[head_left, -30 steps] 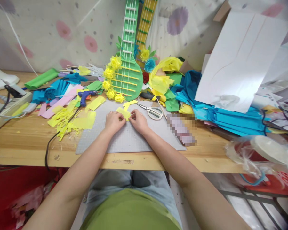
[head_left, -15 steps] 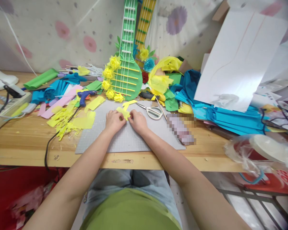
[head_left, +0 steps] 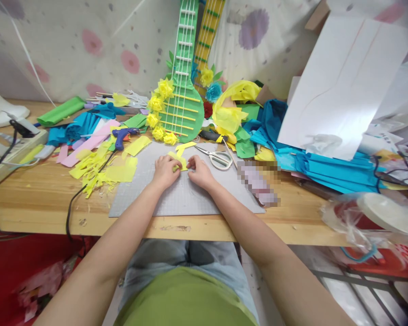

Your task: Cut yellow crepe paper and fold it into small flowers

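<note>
My left hand and my right hand meet over a grey cutting mat on the wooden table. Both pinch a small piece of yellow paper between their fingertips, with fingers curled. Just beyond the paper lies a yellow paper strip. White-handled scissors lie on the mat to the right of my right hand. A blue glue gun rests to the left, past my left hand.
A green paper guitar with yellow paper flowers leans against the wall behind the mat. Yellow paper scraps litter the left. Blue and green crepe paper, a white board and a plastic bag crowd the right. A power strip sits far left.
Both hands have stayed on the yellow paper, shifting slightly as the fingers work it. The view moved a little to the left.
</note>
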A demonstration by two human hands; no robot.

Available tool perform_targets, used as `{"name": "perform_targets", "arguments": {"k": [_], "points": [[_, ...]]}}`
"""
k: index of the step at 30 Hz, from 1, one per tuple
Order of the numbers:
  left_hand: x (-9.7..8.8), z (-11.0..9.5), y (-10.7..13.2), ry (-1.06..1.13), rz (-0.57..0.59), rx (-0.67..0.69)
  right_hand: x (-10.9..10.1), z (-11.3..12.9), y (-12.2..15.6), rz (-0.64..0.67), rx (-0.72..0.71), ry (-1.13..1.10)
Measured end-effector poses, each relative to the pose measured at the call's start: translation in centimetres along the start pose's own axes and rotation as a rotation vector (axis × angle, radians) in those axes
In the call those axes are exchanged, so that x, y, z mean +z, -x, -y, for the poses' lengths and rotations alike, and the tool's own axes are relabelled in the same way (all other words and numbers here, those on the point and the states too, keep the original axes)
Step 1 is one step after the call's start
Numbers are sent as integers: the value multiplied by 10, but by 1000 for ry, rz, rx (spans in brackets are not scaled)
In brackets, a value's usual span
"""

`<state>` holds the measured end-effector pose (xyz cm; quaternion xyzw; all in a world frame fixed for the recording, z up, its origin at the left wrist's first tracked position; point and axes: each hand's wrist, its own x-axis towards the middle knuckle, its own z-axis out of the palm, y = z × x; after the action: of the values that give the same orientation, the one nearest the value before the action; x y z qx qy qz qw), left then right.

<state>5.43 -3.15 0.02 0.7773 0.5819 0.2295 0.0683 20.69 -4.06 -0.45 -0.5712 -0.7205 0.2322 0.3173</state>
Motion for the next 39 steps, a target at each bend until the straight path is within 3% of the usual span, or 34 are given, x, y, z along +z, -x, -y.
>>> {"name": "perform_targets", "arguments": {"k": [4, 14, 21, 24, 29, 34, 39], "points": [[0, -1, 0, -1, 7, -5, 2, 1, -2, -8, 36, -9], [-4, -8, -1, -22, 46, -111, 8, 8, -3, -44, -10, 227], [-7, 0, -1, 17, 87, -156, 6, 7, -2, -23, -18, 215], [-11, 8, 0, 23, 37, -125, 6, 7, -2, -19, -15, 207], [-13, 24, -9, 164, -123, -227, 7, 4, -1, -32, -41, 183], [-7, 23, -23, 308, -36, -317, 7, 1, -1, -39, -74, 151], [-8, 14, -22, 432, -2, -351, 7, -2, -1, -54, -114, 135]]}}
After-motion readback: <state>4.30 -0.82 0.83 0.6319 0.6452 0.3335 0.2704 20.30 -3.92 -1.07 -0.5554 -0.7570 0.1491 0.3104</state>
